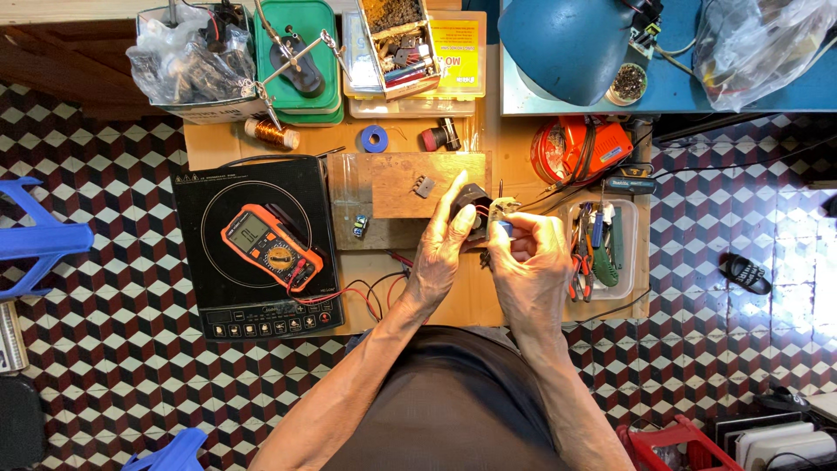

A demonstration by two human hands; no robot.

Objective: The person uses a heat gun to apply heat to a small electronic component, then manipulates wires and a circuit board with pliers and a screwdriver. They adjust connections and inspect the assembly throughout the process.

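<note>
**Small part held mid-air, wires trailing**

I see left hand clamped on a black housing, right hand pinching its small circuit board, both above the surface. Risk: thin red leads could snap if the halves twist apart. Housing looks dark, boxy, board pale and partly hidden by fingers.

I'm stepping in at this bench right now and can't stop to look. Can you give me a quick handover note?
Left hand grips a small black housing above the wooden board.
Right hand pinches the little circuit board wired to that housing.
Orange multimeter lies on the black induction cooktop, its leads trailing toward the hands.
Pliers tray sits to the right.
Housing and board are still apart.
</note>
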